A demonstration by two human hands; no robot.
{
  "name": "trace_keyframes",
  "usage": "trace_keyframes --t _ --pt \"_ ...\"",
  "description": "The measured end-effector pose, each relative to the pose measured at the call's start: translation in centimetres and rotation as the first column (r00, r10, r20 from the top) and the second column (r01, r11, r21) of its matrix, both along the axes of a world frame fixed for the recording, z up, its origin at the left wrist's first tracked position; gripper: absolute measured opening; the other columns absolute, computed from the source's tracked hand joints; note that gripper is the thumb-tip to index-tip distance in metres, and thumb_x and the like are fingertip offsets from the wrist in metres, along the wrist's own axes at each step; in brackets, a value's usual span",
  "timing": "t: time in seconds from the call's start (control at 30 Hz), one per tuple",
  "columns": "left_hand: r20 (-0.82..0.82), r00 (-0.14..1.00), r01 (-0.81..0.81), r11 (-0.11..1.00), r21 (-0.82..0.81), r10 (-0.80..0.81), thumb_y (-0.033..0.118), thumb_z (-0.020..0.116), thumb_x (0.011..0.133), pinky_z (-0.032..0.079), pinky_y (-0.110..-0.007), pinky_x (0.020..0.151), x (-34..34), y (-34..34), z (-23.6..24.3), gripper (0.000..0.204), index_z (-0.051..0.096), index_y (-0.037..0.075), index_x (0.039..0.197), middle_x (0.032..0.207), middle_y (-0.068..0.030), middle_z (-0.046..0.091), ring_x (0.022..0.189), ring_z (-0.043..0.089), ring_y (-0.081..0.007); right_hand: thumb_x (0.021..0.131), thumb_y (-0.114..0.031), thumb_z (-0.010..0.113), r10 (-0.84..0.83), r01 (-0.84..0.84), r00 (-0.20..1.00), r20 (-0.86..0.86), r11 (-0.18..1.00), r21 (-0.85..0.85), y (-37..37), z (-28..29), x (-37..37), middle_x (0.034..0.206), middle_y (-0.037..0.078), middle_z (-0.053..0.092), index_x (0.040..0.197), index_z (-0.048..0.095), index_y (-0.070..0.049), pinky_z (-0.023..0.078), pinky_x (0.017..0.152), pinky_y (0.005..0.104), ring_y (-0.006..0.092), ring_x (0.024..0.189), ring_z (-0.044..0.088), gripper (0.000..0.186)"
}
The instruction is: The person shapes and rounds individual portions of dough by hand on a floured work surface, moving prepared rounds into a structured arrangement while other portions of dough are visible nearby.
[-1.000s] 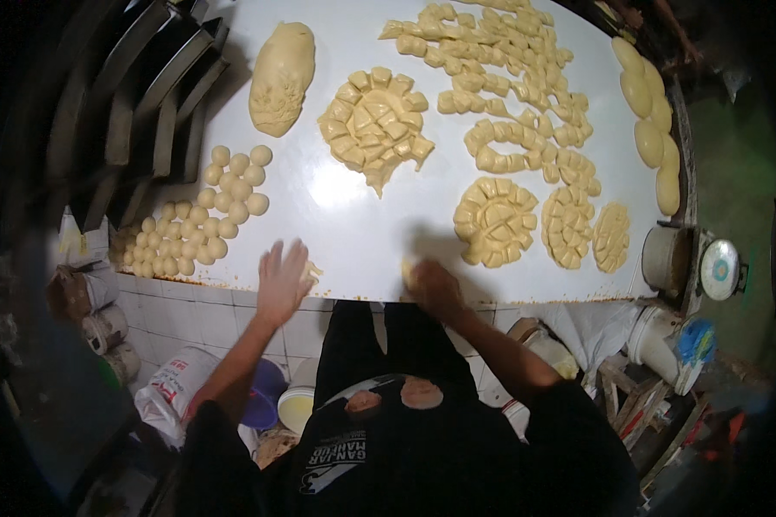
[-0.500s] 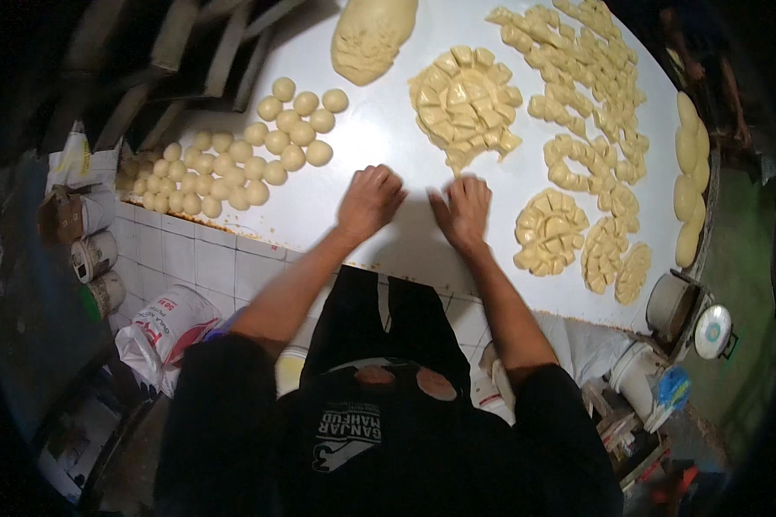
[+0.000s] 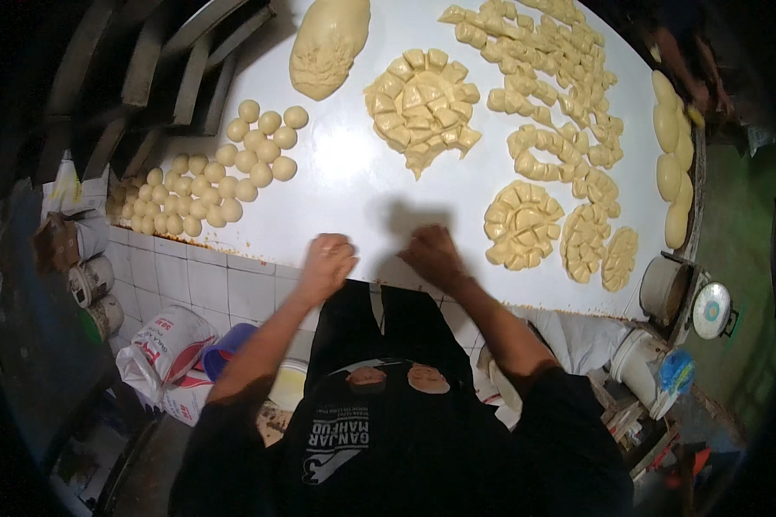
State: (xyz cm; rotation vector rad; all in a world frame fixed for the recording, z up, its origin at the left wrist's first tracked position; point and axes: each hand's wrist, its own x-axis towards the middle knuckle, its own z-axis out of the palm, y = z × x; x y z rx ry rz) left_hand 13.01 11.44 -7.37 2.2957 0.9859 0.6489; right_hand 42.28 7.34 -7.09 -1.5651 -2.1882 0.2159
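Note:
My left hand (image 3: 328, 261) is curled closed at the front edge of the white table (image 3: 341, 164). A short way to its right, my right hand (image 3: 432, 255) is closed too, above the tabletop near the same edge. What either hand holds, if anything, is hidden by the fingers. Beyond them lies a round pile of cut dough pieces (image 3: 424, 108), partly pulled apart at its near side. A cluster of smooth dough balls (image 3: 246, 161) spreads to the left. Farther back sits a large lump of dough (image 3: 326, 47).
More piles of cut dough (image 3: 523, 224) and strips of dough chunks (image 3: 552, 86) cover the right side. Long dough loaves (image 3: 669, 177) line the right edge. Dark trays (image 3: 177, 77) are stacked at far left. A pot (image 3: 662, 289) and sacks (image 3: 165, 349) stand beside the table.
Both hands have drawn back toward me, from over the tabletop to its front edge, and remain curled. The view has shifted slightly; the dough piles look unchanged.

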Motion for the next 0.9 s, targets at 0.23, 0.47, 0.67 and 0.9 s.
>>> trace_keyframes --t 0.23,0.47,0.67,0.9 --pt "-0.039 0.953 -0.297 0.952 0.07 0.3 0.021 0.078 0.093 0.046 -0.051 0.093 6.4 -1.2 -0.5 0.018 0.067 0.008 0.101 0.107 -0.0119 0.065 0.103 0.059 -0.0366 0.089 -0.034 0.082 -0.048 0.051 0.984 -0.174 0.999 0.015 1.2 -1.8 -3.2 0.095 0.01 0.066 0.093 0.069 -0.009 0.048 0.088 0.0479 0.0296 0.098 0.063 0.028" --pt "-0.05 0.88 -0.458 0.872 0.171 0.472 0.016 0.076 0.093 0.046 -0.052 0.09 3.9 2.3 0.9 0.017 0.065 0.006 0.1 0.108 -0.0155 0.064 0.103 0.059 -0.0387 0.092 -0.023 0.077 -0.164 0.156 0.983 -0.088 0.984 -0.09 4.8 1.8 -1.2 0.105 0.013 0.063 0.094 0.065 -0.006 0.046 0.088 0.0446 0.0338 0.106 0.059 0.021" --pt "-0.039 0.953 -0.302 0.921 -0.245 0.302 0.013 0.083 0.081 0.049 -0.051 0.088 -0.8 -0.1 -0.1 0.021 0.064 0.007 0.088 0.1 -0.0128 0.067 0.101 0.063 -0.0373 0.092 -0.008 0.076 -0.006 -0.012 0.994 -0.105 0.986 -0.167 -2.3 2.2 2.6 0.131 0.024 0.064 0.133 0.062 0.002 0.046 0.105 0.0551 0.0448 0.121 0.059 0.045" --pt "-0.081 0.922 -0.375 0.925 0.063 0.379 0.02 0.071 0.089 0.051 -0.046 0.094 -0.5 0.8 1.4 0.015 0.072 0.007 0.097 0.107 -0.014 0.07 0.109 0.065 -0.0312 0.088 -0.021 0.083 0.059 -0.071 0.983 -0.175 0.995 -0.067 16.6 6.6 -10.6 0.127 0.023 0.066 0.126 0.064 -0.002 0.048 0.101 0.0504 0.0405 0.121 0.06 0.046"
